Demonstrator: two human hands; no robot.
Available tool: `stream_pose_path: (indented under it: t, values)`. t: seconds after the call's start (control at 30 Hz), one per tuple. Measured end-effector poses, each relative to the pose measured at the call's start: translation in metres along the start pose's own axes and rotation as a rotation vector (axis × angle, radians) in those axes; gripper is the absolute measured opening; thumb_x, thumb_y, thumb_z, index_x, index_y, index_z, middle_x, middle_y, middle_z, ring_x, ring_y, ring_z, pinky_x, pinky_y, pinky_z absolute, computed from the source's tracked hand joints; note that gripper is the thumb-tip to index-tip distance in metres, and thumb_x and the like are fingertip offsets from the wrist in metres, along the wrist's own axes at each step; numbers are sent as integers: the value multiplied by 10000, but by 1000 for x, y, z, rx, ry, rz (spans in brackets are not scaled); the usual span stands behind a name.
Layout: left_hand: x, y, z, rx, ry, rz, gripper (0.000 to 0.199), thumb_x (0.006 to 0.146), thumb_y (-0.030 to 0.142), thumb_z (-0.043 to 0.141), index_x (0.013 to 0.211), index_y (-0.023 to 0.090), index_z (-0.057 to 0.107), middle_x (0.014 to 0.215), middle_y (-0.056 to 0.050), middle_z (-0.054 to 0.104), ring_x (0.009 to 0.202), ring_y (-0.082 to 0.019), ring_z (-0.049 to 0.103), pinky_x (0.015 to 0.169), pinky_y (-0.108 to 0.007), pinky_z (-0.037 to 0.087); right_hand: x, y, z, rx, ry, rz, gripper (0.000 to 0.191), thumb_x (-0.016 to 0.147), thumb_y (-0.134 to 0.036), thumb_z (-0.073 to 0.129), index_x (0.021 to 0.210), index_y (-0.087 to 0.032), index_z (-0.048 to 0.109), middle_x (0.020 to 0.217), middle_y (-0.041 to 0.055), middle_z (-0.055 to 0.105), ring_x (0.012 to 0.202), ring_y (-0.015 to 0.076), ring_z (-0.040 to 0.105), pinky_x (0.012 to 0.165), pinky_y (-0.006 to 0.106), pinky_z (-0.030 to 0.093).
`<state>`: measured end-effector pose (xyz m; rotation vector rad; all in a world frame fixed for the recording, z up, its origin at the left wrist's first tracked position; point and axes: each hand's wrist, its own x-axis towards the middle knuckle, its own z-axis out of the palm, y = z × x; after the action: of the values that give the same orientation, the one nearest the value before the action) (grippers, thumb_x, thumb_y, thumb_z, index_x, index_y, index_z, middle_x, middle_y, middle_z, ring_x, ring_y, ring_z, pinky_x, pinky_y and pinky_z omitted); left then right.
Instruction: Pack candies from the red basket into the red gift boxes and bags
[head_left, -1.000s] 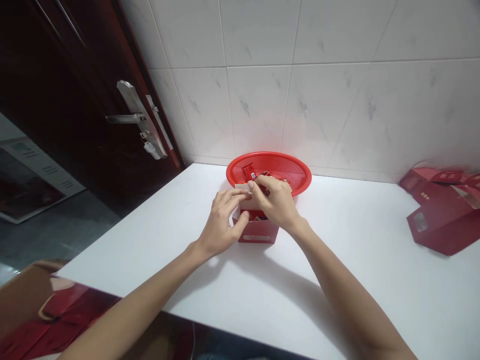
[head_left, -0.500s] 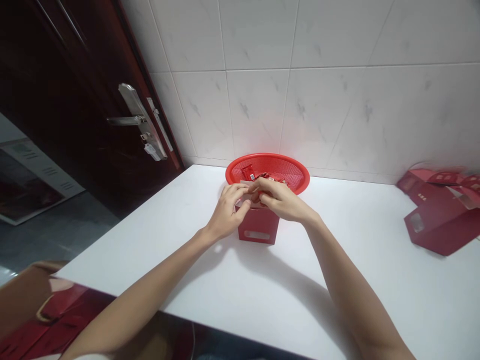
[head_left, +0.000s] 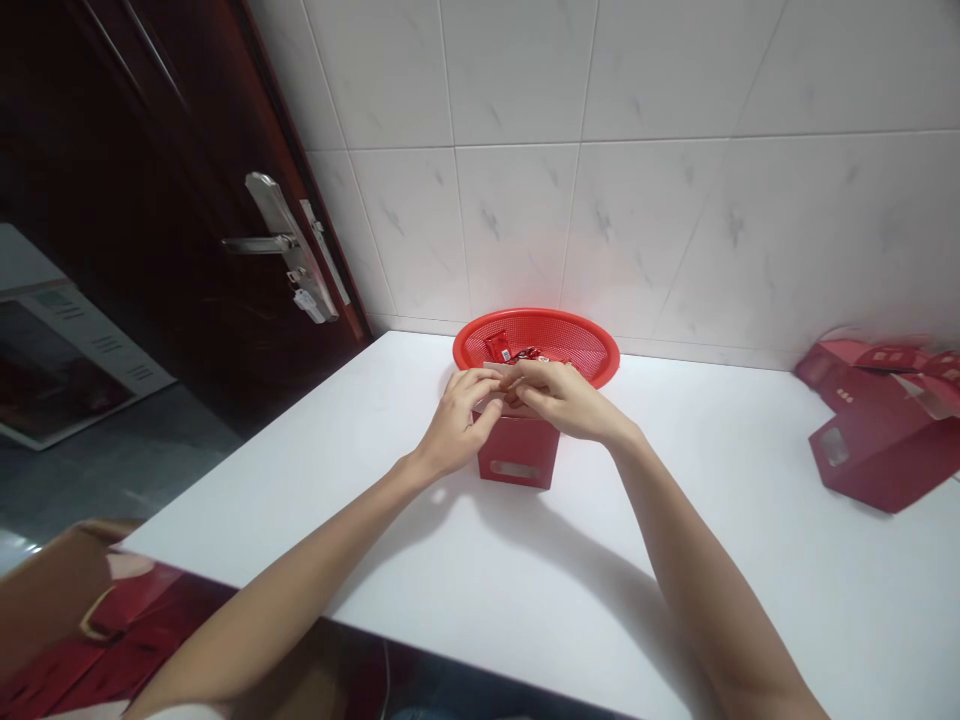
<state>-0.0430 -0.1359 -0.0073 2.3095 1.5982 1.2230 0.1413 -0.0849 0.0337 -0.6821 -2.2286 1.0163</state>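
Note:
A small red paper box (head_left: 517, 455) with a clear window in its front stands upright on the white table. At its open top, pale inner flaps show between my hands. My left hand (head_left: 459, 418) grips the box's upper left edge, thumb in front and fingers curved over the top. From the right, my right hand (head_left: 556, 398) bends over the opening, its thumb and fingers closed on the top flaps; the fingertips are partly hidden. Right behind the box sits a red mesh basket (head_left: 536, 318), in which small red packets (head_left: 497, 346) lie.
Folded dark red boxes (head_left: 889, 440) stand at the table's right side. A cardboard carton (head_left: 67, 560) holding red boxes is below the table's left corner. A tiled wall (head_left: 517, 220) rises behind; a dark door (head_left: 195, 200) with a handle stands at the left.
The view has shifted very slightly. Both hands stay at the top of the box, with only tiny finger movement at the flaps.

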Motion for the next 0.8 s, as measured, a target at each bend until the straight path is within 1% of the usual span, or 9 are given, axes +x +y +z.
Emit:
stream_pose_path:
  t: [0.17, 0.27, 0.37, 0.4, 0.47, 0.57, 0.6, 0.73, 0.8]
  values:
    - [-1, 1, 0, -7, 13, -14, 273, 951, 252, 465, 1082, 243, 705, 1191, -59, 676, 1176, -253, 551, 1021, -452, 474, -1, -1, -4, 4, 79, -49, 215, 860, -114, 487, 884, -186, 689, 890, 33, 715, 833, 166, 672, 756, 308, 509]
    - [0, 2, 2, -35, 33, -23, 266, 977, 284, 461, 1065, 249, 710, 1143, -52, 690, 1148, -241, 561, 986, -425, 490, -1, 0, -9, 23, 198, -69, 144, 842, -162, 547, 848, -191, 688, 860, 27, 716, 829, 168, 674, 777, 313, 514]
    - [6, -1, 6, -54, 75, -30, 263, 991, 305, 458, 1021, 242, 712, 1082, -48, 708, 1125, -231, 572, 961, -400, 498, -1, 4, -16, -45, 339, -59, 80, 834, -246, 609, 833, -196, 671, 871, 35, 709, 824, 177, 655, 763, 320, 509]
    - [9, -2, 9, -55, 95, -30, 259, 991, 304, 461, 1001, 239, 711, 1063, -47, 714, 1112, -229, 580, 962, -399, 495, -1, 7, -18, -80, 369, -38, 100, 831, -289, 635, 844, -196, 667, 888, 43, 703, 816, 180, 645, 749, 324, 505]
    - [14, -6, 13, -57, 140, -32, 244, 987, 298, 474, 969, 232, 708, 1037, -44, 725, 1075, -223, 598, 967, -399, 490, -3, 12, -23, -148, 393, 29, 226, 806, -395, 696, 897, -191, 663, 935, 66, 690, 811, 192, 628, 718, 331, 498]
    - [20, -9, 19, -66, 203, -34, 210, 979, 284, 498, 964, 223, 699, 1035, -42, 732, 1048, -215, 617, 966, -395, 490, -5, 19, -29, -194, 363, 124, 418, 743, -491, 764, 993, -177, 649, 999, 99, 682, 831, 211, 620, 681, 334, 490]
    - [21, -10, 21, -71, 220, -32, 202, 979, 280, 504, 969, 222, 697, 1040, -42, 731, 1049, -213, 620, 963, -392, 493, -6, 20, -31, -182, 326, 147, 451, 733, -497, 774, 1020, -174, 644, 1009, 101, 683, 838, 212, 621, 675, 331, 489]
    - [22, -13, 28, -112, 316, -19, 184, 977, 292, 521, 1010, 215, 684, 1043, -54, 697, 1036, -197, 637, 957, -375, 511, -7, 26, -32, -37, 91, 183, 553, 711, -490, 804, 1139, -188, 626, 1043, 88, 687, 864, 210, 636, 699, 333, 504]
    - [23, -17, 31, -127, 380, -35, 182, 963, 311, 550, 1059, 213, 669, 1079, -65, 661, 1065, -198, 636, 974, -374, 514, -6, 28, -30, 7, 51, 171, 557, 712, -464, 809, 1164, -196, 625, 1073, 86, 680, 893, 211, 635, 727, 337, 506]
